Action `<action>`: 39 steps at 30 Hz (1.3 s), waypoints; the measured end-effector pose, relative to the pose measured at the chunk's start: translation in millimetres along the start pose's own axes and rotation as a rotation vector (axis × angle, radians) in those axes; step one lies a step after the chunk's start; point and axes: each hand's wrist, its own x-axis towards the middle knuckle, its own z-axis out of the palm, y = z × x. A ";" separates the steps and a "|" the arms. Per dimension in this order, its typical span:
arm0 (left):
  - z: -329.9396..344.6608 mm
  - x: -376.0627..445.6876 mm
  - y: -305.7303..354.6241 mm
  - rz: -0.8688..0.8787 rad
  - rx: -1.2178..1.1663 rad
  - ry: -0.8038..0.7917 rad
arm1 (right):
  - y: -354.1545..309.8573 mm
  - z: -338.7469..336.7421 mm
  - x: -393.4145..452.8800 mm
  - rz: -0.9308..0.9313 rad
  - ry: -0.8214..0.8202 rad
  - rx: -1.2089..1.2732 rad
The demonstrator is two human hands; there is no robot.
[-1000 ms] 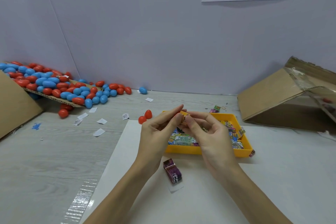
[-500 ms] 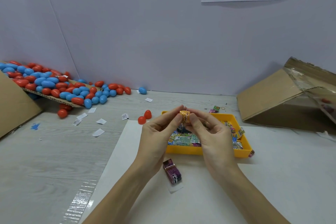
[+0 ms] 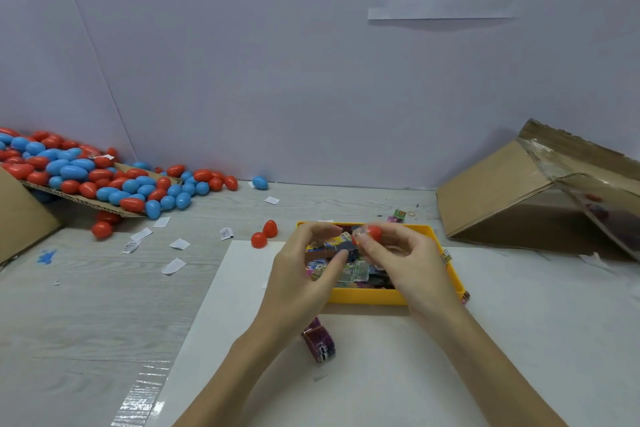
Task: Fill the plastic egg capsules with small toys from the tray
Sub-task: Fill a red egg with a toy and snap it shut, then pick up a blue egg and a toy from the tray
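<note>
Status: one capsule in hand, filling in progress. The right hand (image 3: 412,260) pinches a red egg capsule (image 3: 372,234) between thumb and fingertips, above the far part of the yellow tray (image 3: 367,296); something pale sits at the capsule's left end, too blurred to identify, so whether the capsule is closed or a toy is inside cannot be told. The left hand (image 3: 301,270) is beside it with fingers loosely curled and nothing visibly held; thumb and forefinger stand apart, just short of the capsule.

Supply: the tray holds a layer of small wrapped toys (image 3: 349,270) — stock is far from exhausted. A further purple toy packet (image 3: 320,343) lies on the white sheet (image 3: 346,374) near the left wrist; two red capsules (image 3: 265,234) stand just left of the tray.

Remaining work, as a judgement: a large heap of red and blue capsules (image 3: 104,180) lies spilled at the far left over a cardboard flap; whether these are filled or empty cannot be told. A tilted cardboard box (image 3: 502,191) stands at the right — its contents are unclear. The task appears mid-run, with many cycles left.
</note>
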 end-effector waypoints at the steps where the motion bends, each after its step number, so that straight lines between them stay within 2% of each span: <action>1: -1.4 0.0 -0.9 0.005 0.054 0.042 | -1.4 -6.7 6.9 0.057 0.024 0.172; 3: -5.4 0.3 -3.3 0.006 0.122 0.116 | -11.7 -24.5 22.4 0.249 0.057 0.759; 5: -8.5 1.6 -5.1 -0.013 0.145 0.150 | -26.0 -47.4 38.6 0.313 0.141 1.182; 9: -10.1 3.5 -3.7 -0.036 0.171 0.158 | -54.0 -97.7 85.9 0.114 0.333 1.415; 13: -10.2 3.2 -0.4 -0.024 0.201 0.148 | -63.9 -135.1 115.6 0.029 0.389 1.465; 17: -11.5 3.6 -0.6 -0.054 0.212 0.151 | -54.9 -136.7 113.4 0.057 0.385 1.326; 19: -13.7 4.7 -0.4 -0.064 0.210 0.156 | -45.9 -125.1 103.9 0.100 0.344 1.131; 25: -25.5 7.0 -8.6 -0.113 0.280 0.196 | -0.8 -49.5 50.6 0.174 0.056 0.526; 27: -30.8 7.6 -15.7 -0.163 0.298 0.241 | 11.8 -25.5 40.1 0.131 -0.018 0.291; 31: -55.1 16.1 -43.7 -0.366 0.272 0.389 | 24.3 -9.6 31.9 -0.089 -0.108 -0.101; 33: -73.6 33.2 -63.6 -0.493 0.402 0.398 | 26.3 -10.8 30.0 -0.141 -0.108 -0.180; 35: -94.8 59.0 -80.6 -0.560 0.668 0.331 | 26.4 -8.4 27.6 -0.182 -0.096 -0.254; 39: -148.3 108.8 -111.1 -0.529 1.175 0.093 | 25.3 0.7 19.2 -0.297 -0.061 -0.448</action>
